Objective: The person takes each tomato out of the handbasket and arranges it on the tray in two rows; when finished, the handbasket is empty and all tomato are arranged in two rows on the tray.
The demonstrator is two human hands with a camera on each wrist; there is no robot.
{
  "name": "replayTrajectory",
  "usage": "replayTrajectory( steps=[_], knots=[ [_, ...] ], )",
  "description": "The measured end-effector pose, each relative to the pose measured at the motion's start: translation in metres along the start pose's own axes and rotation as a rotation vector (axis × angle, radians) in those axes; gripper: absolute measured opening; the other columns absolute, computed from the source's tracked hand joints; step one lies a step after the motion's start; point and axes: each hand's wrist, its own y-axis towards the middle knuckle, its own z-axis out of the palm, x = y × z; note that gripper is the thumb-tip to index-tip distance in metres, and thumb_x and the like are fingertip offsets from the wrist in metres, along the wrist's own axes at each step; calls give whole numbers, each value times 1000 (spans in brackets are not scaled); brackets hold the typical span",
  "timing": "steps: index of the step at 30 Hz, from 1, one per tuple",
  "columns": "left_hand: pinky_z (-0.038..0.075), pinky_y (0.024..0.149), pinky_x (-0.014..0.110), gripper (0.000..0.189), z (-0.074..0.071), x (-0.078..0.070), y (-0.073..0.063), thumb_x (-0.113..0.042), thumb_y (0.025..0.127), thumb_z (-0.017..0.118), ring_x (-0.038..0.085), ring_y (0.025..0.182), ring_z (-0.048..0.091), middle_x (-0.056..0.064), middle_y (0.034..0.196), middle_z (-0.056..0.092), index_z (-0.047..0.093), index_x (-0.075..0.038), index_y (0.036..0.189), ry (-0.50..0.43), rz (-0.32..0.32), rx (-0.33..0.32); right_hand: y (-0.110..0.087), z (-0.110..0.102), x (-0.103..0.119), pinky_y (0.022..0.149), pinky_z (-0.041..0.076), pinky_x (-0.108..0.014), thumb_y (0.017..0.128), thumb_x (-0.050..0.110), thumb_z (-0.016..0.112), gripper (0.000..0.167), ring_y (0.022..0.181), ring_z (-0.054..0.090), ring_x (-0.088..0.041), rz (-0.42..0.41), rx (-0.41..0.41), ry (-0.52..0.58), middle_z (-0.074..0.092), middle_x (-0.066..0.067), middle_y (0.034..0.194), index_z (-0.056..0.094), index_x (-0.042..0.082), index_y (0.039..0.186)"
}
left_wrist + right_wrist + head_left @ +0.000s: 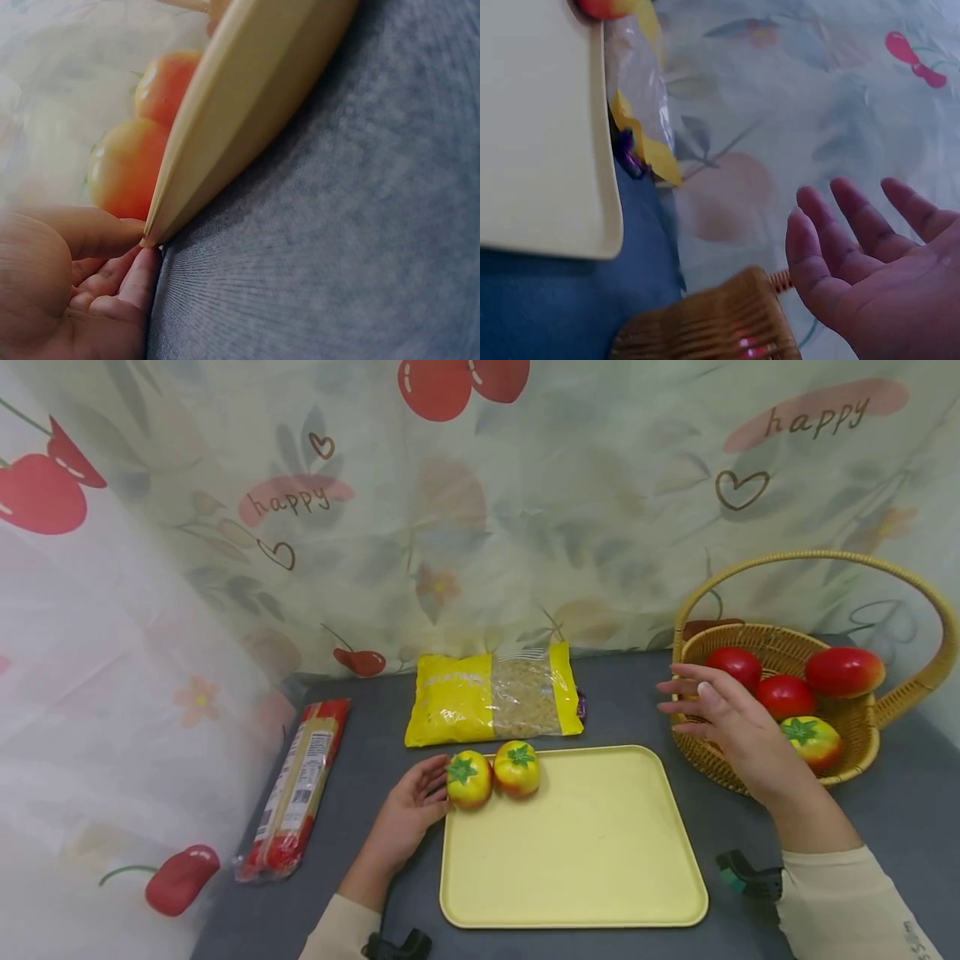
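My left hand (pixel 408 806) is at the left edge of a pale yellow tray (pixel 577 852), and in the left wrist view its thumb and fingers pinch the rim. Two yellow-and-red tomato-like fruits with green leafy tops stand at the tray's back left corner; the left fruit (pixel 469 781) is right beside my fingers, and the right fruit (pixel 517 770) sits close to it. My right hand (pixel 738 727), fingers extended and holding nothing, overlaps the left side of a wicker basket (pixel 855 764). Inside the basket are several red fruits (pixel 786 697) and one yellow-and-red fruit (pixel 812 743).
Behind the tray lies a yellow bag (pixel 453 697) with a see-through window, a small purple wrapper (pixel 630 154) peeking out beside it. At the left is a red-and-clear packet (pixel 294 789). A printed curtain (pixel 525 543) hangs along the back and left of the grey tabletop (pixel 360 752).
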Motion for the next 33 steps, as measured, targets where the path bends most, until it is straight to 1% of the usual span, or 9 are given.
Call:
replayTrajectory(
  steps=[2,6,11,14,18,20,28,31,33],
  knots=[
    [43,119,48,69,0,0,0,17,97,66,38,148,47,21,161,49,45,2,161,-2,6,1,-1,-6,0,99,56,-23,118,15,40,44,126,64,-22,6,-23,2,58,-13,147,47,12,161],
    [44,118,46,69,0,0,0,16,97,67,37,148,48,20,161,50,46,1,161,5,3,1,-3,-19,-2,99,55,-21,118,18,40,43,126,63,-22,25,-63,29,58,-12,146,48,14,161],
    [46,116,44,70,-1,0,0,14,97,68,35,147,49,17,161,50,46,-1,161,12,-9,2,-7,-33,-8,99,54,-21,118,20,40,42,126,64,-21,35,-105,89,60,-11,145,50,13,158],
    [46,116,43,70,0,0,0,14,97,68,34,147,49,16,161,50,47,-3,161,6,-19,2,-9,-41,-13,99,55,-21,118,19,40,41,126,63,-22,36,-133,145,60,-12,145,52,12,156],
    [47,116,43,70,-1,1,0,14,98,68,34,147,49,16,161,50,47,-3,161,-1,-20,2,-11,-51,-21,98,55,-21,118,19,40,39,125,63,-21,51,-175,208,61,-11,143,55,12,153],
    [47,116,43,69,-1,1,0,14,98,68,35,147,49,17,161,50,47,-2,161,2,-17,3,-12,-55,-24,97,55,-19,118,19,41,38,124,63,-20,61,-196,203,61,-9,142,56,13,153],
    [46,117,43,70,-1,1,0,14,97,67,34,148,49,16,162,50,46,-3,162,3,-19,-1,-14,-62,-36,93,52,-14,117,24,47,34,123,57,-17,119,-268,106,60,-1,140,56,23,150],
    [45,117,44,70,-1,1,0,14,97,67,34,148,49,16,162,50,46,-3,162,3,-16,2,-15,-63,-38,91,51,-15,118,27,46,31,122,57,-14,155,-270,69,61,3,138,57,25,147],
    [45,117,44,70,-1,0,0,14,97,67,33,148,48,16,162,50,46,-3,162,4,-16,3,-15,-65,-38,90,50,-15,118,30,45,29,120,57,-11,190,-257,21,62,6,135,56,27,145]
  ],
)
